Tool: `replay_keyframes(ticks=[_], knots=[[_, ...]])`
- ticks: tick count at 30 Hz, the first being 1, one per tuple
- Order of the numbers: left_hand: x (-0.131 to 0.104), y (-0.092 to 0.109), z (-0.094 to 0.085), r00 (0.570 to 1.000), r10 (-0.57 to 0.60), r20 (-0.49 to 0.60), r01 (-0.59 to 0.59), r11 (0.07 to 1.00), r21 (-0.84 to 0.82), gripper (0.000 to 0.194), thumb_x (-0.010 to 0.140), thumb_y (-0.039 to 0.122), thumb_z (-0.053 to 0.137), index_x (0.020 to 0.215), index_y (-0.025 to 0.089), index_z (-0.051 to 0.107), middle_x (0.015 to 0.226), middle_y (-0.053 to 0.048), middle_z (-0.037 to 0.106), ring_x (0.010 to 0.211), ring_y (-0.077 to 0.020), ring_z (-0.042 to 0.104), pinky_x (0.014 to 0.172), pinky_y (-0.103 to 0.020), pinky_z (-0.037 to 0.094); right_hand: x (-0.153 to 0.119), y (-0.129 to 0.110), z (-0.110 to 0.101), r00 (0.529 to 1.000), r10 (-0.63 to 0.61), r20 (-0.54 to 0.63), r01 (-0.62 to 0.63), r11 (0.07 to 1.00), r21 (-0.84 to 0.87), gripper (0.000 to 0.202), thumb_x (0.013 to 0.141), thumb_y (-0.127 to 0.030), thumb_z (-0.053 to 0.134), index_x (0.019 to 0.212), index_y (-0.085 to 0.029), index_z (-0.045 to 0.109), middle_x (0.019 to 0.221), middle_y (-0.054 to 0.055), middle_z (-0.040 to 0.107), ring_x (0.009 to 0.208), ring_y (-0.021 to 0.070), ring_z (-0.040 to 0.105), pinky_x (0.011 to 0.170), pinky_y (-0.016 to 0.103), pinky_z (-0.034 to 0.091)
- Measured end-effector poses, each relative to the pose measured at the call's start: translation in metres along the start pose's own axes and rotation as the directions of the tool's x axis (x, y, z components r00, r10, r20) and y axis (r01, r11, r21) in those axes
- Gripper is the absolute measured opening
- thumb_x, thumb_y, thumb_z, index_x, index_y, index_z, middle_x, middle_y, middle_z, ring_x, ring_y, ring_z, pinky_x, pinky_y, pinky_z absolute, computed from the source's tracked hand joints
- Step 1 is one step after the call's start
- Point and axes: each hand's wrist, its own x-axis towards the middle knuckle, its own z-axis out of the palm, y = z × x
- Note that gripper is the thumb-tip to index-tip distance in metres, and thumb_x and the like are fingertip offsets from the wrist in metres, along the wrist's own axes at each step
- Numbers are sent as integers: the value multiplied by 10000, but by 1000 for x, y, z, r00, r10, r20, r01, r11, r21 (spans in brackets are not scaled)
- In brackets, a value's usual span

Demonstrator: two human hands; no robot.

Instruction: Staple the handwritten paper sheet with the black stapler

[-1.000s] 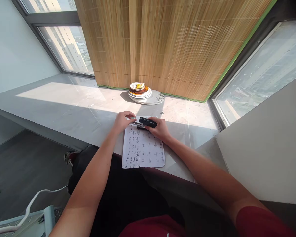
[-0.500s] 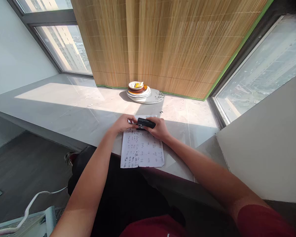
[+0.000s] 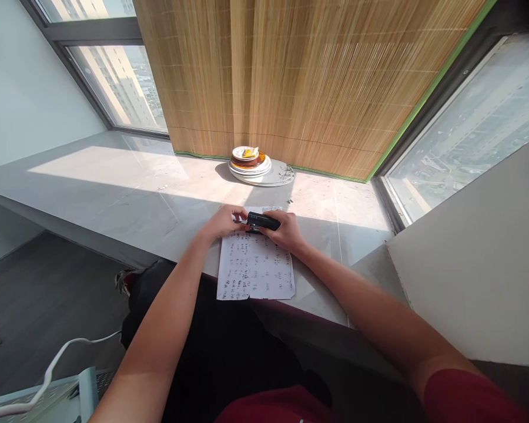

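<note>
A black stapler (image 3: 263, 220) lies across the upper part of a handwritten sheet of paper (image 3: 255, 273). My right hand (image 3: 288, 229) is closed round its right end, fingers over the top and thumb below. At the left end, my left hand (image 3: 224, 222) pinches a thin metal part that sticks out of the stapler; its exact shape is too small to make out. Some shiny metal shows under the black body. The sheet rests on the pale stone ledge, its lower edge reaching the ledge's front edge.
Behind my hands, a stack of plates (image 3: 249, 164) stands on a pale oval plate (image 3: 282, 175) near the bamboo blind (image 3: 268, 76). A small dark bit (image 3: 290, 201) lies on the ledge (image 3: 92, 182). A white cable (image 3: 57, 358) hangs at lower left.
The view has shifted very slightly. Both hands keep their hold on the stapler, which seems turned a little, and the metal part still shows at its left end.
</note>
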Motion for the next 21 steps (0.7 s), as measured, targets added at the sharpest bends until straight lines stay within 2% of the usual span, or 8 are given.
replay_keyframes(ticks=[7, 16, 21], knots=[[1, -4, 0, 999, 28, -17, -28, 999, -27, 324, 743, 458, 899, 938, 215, 811, 864, -24, 742, 786, -179, 600, 712, -312, 455, 2, 0, -1, 999, 36, -12, -35, 997, 67, 260, 762, -241, 812, 1022, -237, 814, 925, 34, 812, 843, 247, 727, 776, 364, 534], [2, 5, -2, 996, 44, -80, -47, 998, -44, 369, 749, 479, 910, 983, 215, 804, 944, -49, 767, 871, -202, 649, 777, -336, 467, 4, -2, -6, 993, 108, -49, -96, 974, 204, 293, 736, -280, 837, 1022, -217, 834, 925, 41, 824, 847, 253, 753, 788, 365, 568], [1, 7, -4, 994, 40, -105, -45, 998, -41, 387, 752, 480, 909, 1006, 215, 789, 911, -37, 736, 886, -206, 653, 786, -342, 449, 4, -2, -8, 991, 120, -59, -105, 972, 210, 290, 728, -297, 855, 1007, -222, 841, 920, 40, 827, 838, 251, 756, 795, 373, 590]])
